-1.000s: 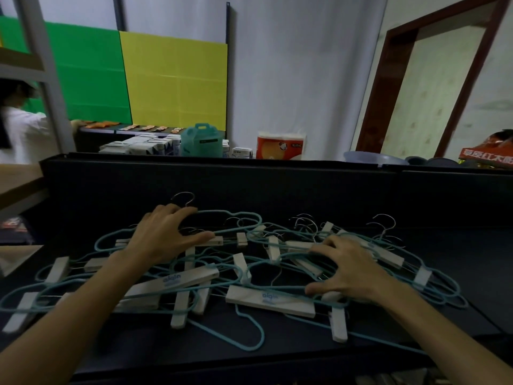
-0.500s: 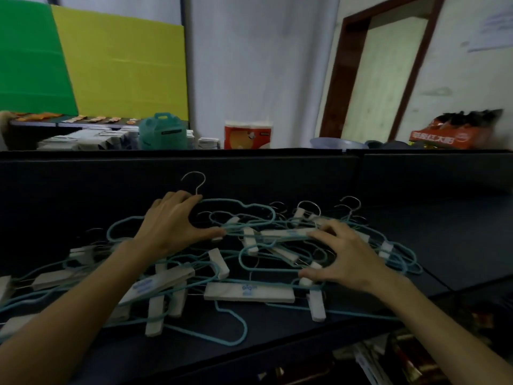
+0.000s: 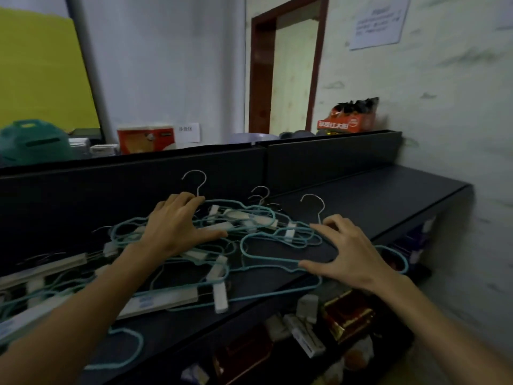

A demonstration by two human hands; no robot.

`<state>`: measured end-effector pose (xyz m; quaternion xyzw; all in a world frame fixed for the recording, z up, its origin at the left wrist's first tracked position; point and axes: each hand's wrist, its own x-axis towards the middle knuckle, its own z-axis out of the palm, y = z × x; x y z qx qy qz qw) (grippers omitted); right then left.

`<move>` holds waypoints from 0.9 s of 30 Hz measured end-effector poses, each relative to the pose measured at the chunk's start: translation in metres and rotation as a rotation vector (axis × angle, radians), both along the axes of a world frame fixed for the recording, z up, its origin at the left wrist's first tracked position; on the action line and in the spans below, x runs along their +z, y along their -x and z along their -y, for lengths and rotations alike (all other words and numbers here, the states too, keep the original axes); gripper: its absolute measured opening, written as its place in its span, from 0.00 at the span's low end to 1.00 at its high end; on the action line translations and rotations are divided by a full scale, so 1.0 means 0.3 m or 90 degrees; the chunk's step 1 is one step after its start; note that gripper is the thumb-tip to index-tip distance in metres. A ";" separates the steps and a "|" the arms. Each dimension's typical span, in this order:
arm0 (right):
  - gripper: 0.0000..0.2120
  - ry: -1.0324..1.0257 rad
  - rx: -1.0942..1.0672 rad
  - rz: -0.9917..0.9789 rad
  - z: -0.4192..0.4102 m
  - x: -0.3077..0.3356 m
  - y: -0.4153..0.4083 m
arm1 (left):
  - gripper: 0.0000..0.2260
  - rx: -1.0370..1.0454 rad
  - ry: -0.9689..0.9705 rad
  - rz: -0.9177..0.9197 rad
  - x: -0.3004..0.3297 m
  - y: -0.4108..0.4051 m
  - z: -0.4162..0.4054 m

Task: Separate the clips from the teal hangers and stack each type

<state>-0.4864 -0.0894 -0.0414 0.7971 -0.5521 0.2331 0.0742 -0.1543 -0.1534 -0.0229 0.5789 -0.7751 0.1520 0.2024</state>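
Teal hangers (image 3: 251, 247) tangled with white clips (image 3: 219, 297), frame centre, on black shelf (image 3: 388, 201) | left hand (image 3: 177, 226), right hand (image 3: 351, 252) splayed flat, gripping nothing | I judge wire light, springy, snag-prone; take one by its shoulder.

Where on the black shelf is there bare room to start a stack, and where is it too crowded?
Bare: the shelf's far right end, bordered by the back panel, the wall and the right hand. A narrower bare strip runs along the front edge below the pile. Crowded: the tangle of teal hangers and clips under and left of the left hand.
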 end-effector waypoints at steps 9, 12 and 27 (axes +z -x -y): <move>0.46 -0.009 -0.018 0.028 -0.002 -0.005 0.454 | 0.48 -0.027 -0.005 0.005 -0.043 0.473 0.047; 0.45 -0.018 -0.023 0.021 0.003 -0.022 0.595 | 0.49 -0.051 -0.031 -0.005 -0.079 0.631 0.061; 0.42 0.001 -0.059 0.097 0.218 -0.055 0.937 | 0.59 -0.128 -0.099 0.011 -0.088 1.050 0.366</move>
